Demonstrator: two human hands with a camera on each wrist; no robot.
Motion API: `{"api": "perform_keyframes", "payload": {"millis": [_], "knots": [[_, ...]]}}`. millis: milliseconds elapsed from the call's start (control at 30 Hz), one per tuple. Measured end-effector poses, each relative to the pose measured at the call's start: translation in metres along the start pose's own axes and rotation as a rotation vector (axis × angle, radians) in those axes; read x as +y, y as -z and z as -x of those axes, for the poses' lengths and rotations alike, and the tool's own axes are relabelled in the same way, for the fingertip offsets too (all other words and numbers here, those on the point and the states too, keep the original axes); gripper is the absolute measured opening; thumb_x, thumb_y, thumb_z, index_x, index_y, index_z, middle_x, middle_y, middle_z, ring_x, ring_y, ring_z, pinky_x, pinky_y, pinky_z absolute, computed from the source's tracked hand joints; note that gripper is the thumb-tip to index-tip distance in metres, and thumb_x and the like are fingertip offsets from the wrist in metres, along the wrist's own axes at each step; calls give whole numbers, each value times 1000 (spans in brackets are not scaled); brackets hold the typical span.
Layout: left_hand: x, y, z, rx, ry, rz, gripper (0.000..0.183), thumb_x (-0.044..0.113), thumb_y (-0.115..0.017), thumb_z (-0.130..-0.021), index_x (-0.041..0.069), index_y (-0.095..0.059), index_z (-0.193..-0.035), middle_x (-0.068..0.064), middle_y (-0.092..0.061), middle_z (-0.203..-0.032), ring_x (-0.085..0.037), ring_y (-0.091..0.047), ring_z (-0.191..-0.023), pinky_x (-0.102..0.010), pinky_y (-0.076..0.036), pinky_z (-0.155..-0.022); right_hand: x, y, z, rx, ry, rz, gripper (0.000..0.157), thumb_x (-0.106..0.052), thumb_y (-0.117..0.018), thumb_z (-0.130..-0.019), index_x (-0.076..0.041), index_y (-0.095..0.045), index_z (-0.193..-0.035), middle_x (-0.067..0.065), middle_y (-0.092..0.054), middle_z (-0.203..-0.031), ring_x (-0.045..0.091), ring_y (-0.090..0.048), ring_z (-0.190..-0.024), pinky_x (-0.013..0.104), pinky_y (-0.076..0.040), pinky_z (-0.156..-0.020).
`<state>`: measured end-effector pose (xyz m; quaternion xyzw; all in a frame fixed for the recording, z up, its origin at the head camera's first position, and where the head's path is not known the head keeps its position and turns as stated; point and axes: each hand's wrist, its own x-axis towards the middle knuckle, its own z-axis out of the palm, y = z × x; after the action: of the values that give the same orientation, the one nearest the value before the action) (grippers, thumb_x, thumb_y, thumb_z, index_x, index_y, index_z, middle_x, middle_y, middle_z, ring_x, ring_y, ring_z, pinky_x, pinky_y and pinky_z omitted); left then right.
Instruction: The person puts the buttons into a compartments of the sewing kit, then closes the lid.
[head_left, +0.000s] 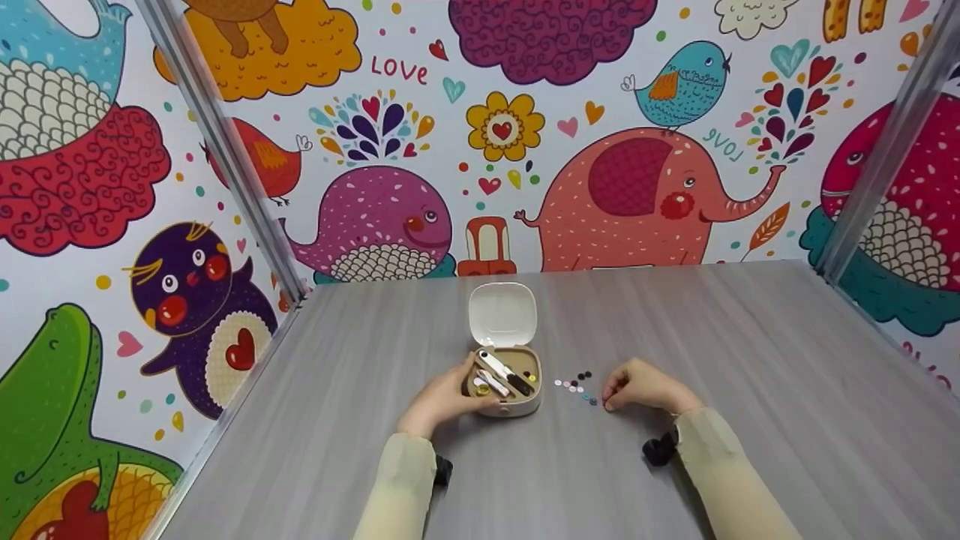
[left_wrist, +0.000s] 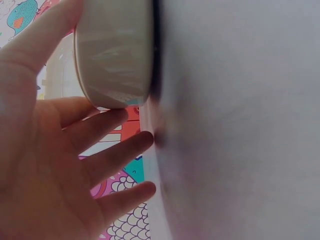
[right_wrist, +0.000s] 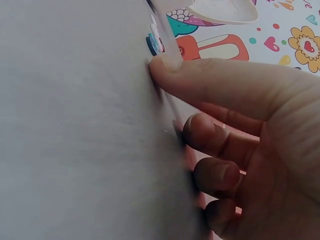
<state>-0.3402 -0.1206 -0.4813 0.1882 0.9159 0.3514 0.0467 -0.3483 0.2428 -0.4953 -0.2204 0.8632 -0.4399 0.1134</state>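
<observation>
A small cream box (head_left: 525, 406) with its white lid (head_left: 503, 315) raised stands on the table. My left hand (head_left: 442, 397) grips its left side, thumb along the front; in the left wrist view the other fingers (left_wrist: 120, 157) spread beside the box wall. Inside lie a white tool (head_left: 493, 363), a dark-handled piece (head_left: 519, 384) and small yellow items (head_left: 481, 390). Right of the box, several small buttons (head_left: 574, 384) lie scattered, black, white, pink and blue. At their near end my right hand (head_left: 641, 384) pinches a reddish button, mostly hidden by the fingertips.
The grey wood-patterned table (head_left: 570, 472) reaches back to a cartoon-printed wall (head_left: 495, 202). Metal posts (head_left: 232, 157) stand at the left and right corners. A dark wrist camera (head_left: 660, 450) hangs at the right cuff.
</observation>
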Motion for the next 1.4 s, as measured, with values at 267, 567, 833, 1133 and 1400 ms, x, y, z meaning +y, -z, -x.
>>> {"api": "perform_keyframes", "payload": {"millis": [267, 567, 833, 1133, 1400], "knots": [[-1, -1, 0, 3, -4, 39, 102, 46, -79, -77, -3, -27, -150, -26, -37, -148, -40, -39, -133, -50, -33, -108, 2, -1, 0, 10, -24, 46, 9, -8, -80, -72, -3, -72, -74, -1, -65, -69, 10, -49, -60, 22, -42, -55], [-1, 0, 1, -2, 6, 42, 103, 48, -79, -77, -1, -27, -151, -25, -36, -149, -39, -38, -134, -50, -32, -108, 5, -2, 1, 9, 12, 44, 6, -8, -74, -79, -3, -74, -75, 0, -66, -69, 10, -49, -59, 20, -41, -53], [1, 0, 1, -9, 10, 1, 102, 49, -77, -78, -1, -27, -151, -25, -36, -148, -40, -39, -133, -50, -34, -108, 5, 0, 0, 20, -1, 4, 9, -7, -70, -82, -2, -74, -77, 2, -68, -74, 9, -48, -60, 21, -41, -56], [4, 1, -1, -18, 20, -22, 102, 51, -76, -78, 1, -26, -152, -24, -36, -149, -40, -38, -134, -51, -33, -108, 2, 5, 3, 36, -5, -37, 9, -6, -68, -83, 1, -74, -81, 4, -67, -75, 10, -48, -61, 22, -42, -57], [3, 3, 1, -16, 39, -8, 103, 52, -76, -77, 2, -25, -152, -24, -36, -149, -40, -38, -134, -52, -32, -108, 1, 6, 1, 75, -17, -48, 9, -7, -69, -84, 0, -75, -85, 5, -69, -78, 12, -53, -66, 21, -44, -59]]}}
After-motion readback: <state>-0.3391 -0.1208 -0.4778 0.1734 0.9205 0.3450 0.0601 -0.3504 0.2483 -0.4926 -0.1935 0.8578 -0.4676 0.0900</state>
